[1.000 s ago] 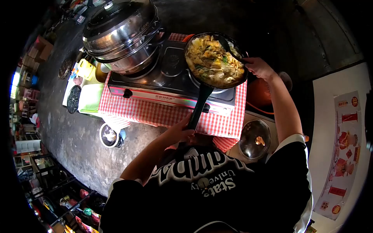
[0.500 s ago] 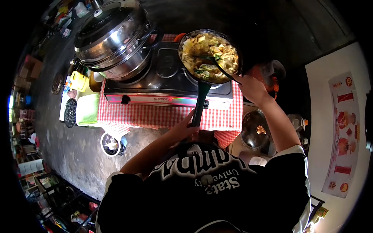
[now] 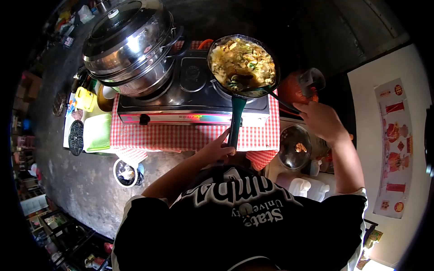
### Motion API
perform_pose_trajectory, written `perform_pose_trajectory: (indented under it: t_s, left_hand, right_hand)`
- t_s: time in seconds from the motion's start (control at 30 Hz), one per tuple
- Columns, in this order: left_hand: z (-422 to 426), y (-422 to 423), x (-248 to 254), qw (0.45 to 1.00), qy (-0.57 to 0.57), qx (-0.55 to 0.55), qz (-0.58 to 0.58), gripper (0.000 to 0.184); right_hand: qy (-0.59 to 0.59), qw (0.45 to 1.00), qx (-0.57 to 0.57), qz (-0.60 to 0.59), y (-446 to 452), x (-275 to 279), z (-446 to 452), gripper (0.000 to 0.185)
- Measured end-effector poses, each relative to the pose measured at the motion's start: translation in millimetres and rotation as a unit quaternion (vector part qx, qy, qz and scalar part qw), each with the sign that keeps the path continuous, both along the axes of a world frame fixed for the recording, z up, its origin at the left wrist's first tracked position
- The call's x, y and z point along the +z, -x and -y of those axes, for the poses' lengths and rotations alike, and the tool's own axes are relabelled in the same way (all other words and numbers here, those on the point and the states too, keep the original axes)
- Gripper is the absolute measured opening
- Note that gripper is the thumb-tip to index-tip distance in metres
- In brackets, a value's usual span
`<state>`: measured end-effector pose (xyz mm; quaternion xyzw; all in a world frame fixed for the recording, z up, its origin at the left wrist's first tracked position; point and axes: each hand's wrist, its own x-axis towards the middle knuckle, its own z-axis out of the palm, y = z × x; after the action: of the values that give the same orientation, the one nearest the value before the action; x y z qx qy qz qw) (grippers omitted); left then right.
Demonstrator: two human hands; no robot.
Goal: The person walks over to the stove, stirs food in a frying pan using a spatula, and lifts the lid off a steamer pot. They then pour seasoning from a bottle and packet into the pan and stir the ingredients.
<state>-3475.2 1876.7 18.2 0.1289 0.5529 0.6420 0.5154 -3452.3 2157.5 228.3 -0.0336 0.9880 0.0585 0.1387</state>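
Observation:
A pan full of chopped, saucy food sits on the right burner of the gas stove. Its long dark handle points toward me, and my left hand is closed around the handle's near end. My right hand, at the right of the pan, grips the end of a dark spatula. The spatula's head is in the food near the pan's front edge, partly hidden by it.
A large lidded steel pot stands on the left burner. Red checked cloth lies under the stove. Left are a green tray and a yellow container; a bin stands below. A round glass lid lies at right.
My right hand has moved right and toward me, drawing the spatula from the pan's middle to its front edge. My left hand still holds the handle. The view has shifted slightly.

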Motion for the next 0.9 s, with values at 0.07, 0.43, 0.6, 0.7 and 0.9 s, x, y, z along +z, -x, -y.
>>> perform_pose_trajectory:
  t_s: [0.07,0.43,0.6,0.7,0.9]
  left_hand:
    - [-1,0,-2,1.000,0.002,-0.004,-0.016,0.081]
    - [-1,-3,-9,1.000,-0.007,0.009,-0.014,0.080]
    - [1,-1,7,0.998,0.057,-0.011,0.006,0.079]
    - [-2,-3,1,0.999,0.035,0.017,-0.021,0.080]
    - [-3,-4,7,0.995,0.091,0.013,-0.045,0.080]
  right_hand:
    - [-0.003,1.000,-0.013,0.000,9,-22,6,0.033]
    - [-0.038,0.996,-0.071,-0.033,43,-124,-10,0.048]
    - [-0.052,0.993,-0.073,-0.073,61,-147,-27,0.050]
    - [-0.047,0.993,-0.073,-0.074,75,-143,-36,0.043]
    - [0.024,0.998,-0.046,0.016,72,-56,-68,0.037]
